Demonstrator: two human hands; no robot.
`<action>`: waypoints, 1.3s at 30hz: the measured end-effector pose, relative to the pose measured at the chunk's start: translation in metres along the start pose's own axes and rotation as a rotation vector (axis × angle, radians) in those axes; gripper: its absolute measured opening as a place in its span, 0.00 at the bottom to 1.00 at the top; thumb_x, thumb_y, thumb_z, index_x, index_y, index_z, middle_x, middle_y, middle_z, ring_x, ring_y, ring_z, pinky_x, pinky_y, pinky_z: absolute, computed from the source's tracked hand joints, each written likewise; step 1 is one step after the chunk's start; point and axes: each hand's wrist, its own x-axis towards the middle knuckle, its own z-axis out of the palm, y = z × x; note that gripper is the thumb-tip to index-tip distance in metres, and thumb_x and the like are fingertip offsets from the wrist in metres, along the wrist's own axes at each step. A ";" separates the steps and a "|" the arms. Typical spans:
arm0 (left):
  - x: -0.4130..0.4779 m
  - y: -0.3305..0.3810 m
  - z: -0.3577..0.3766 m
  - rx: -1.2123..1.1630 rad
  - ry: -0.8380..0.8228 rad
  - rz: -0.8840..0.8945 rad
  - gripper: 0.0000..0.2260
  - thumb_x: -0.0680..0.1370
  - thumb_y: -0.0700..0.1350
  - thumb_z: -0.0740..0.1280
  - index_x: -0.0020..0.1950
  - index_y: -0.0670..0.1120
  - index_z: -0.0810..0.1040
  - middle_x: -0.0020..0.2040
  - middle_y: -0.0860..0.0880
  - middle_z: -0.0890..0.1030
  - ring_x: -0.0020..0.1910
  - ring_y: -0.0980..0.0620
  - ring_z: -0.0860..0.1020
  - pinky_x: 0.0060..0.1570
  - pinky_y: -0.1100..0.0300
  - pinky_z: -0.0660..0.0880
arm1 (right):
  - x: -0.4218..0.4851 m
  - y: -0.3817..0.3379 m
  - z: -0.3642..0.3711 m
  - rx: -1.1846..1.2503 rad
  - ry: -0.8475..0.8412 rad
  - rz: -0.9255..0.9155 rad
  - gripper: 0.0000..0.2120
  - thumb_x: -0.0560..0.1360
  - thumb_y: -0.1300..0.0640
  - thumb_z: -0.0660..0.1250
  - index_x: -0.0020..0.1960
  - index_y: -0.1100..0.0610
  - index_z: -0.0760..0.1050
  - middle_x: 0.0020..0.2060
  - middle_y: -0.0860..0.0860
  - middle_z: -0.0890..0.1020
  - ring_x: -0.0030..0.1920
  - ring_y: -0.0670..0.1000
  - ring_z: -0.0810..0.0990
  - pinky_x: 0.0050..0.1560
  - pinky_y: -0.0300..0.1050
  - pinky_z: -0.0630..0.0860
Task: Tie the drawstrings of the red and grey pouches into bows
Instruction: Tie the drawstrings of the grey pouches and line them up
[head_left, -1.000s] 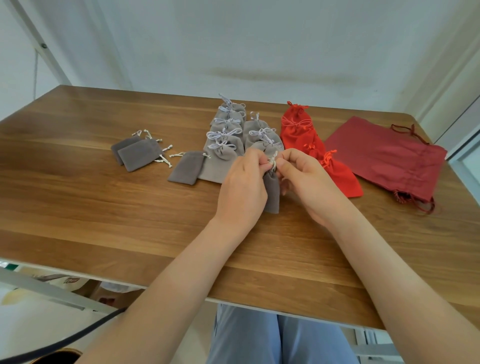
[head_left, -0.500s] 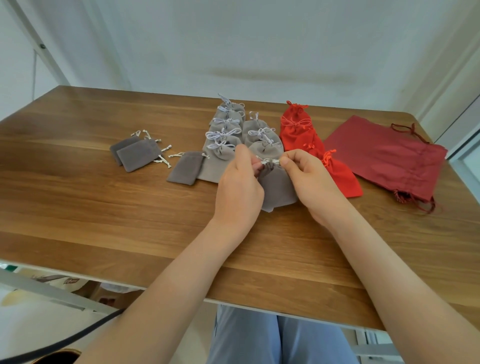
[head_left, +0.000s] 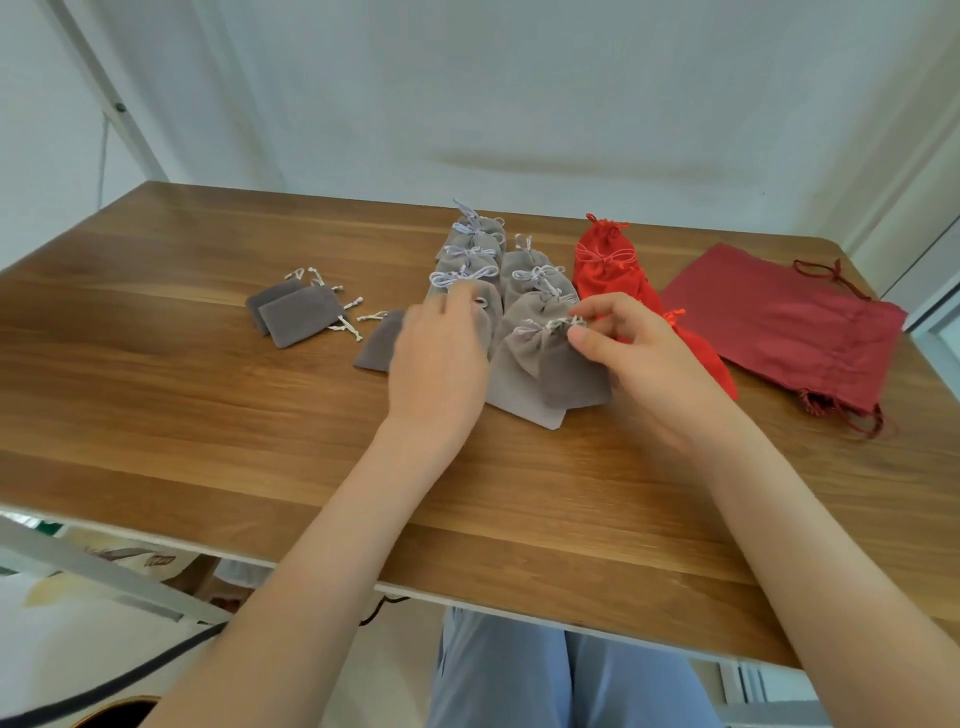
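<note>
The left hand (head_left: 441, 358) has released the small grey velvet pouch (head_left: 550, 364), fingers now loose just left of it; the right hand (head_left: 641, 364) still pinches its white cord (head_left: 548, 326).

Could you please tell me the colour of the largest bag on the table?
The bag is dark red; head view.

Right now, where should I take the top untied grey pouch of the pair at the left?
Pinch its right-hand mouth edge, coming from the right. The top untied grey pouch lies flat on the table, overlapping its neighbour, so the body offers little grip. Its cords trail free toward the left hand.
</note>
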 end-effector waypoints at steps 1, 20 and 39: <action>0.003 -0.008 0.000 0.113 -0.013 -0.055 0.13 0.81 0.39 0.56 0.65 0.43 0.70 0.61 0.41 0.74 0.58 0.40 0.71 0.52 0.51 0.67 | -0.001 -0.002 0.001 0.040 -0.045 0.027 0.09 0.77 0.58 0.66 0.57 0.54 0.75 0.45 0.54 0.77 0.47 0.52 0.77 0.47 0.51 0.73; 0.005 -0.033 -0.004 0.331 -0.104 -0.251 0.10 0.79 0.41 0.58 0.58 0.39 0.71 0.58 0.40 0.75 0.58 0.41 0.72 0.49 0.51 0.69 | 0.002 0.006 0.025 -0.485 0.096 -0.179 0.08 0.74 0.54 0.69 0.45 0.59 0.73 0.37 0.48 0.77 0.35 0.41 0.72 0.38 0.32 0.68; -0.021 0.021 0.001 -0.174 0.207 0.493 0.01 0.74 0.37 0.64 0.43 0.39 0.74 0.48 0.41 0.76 0.49 0.47 0.72 0.50 0.56 0.71 | -0.005 -0.025 0.018 0.134 -0.077 -0.089 0.11 0.79 0.53 0.61 0.57 0.56 0.75 0.47 0.54 0.81 0.44 0.47 0.80 0.44 0.39 0.77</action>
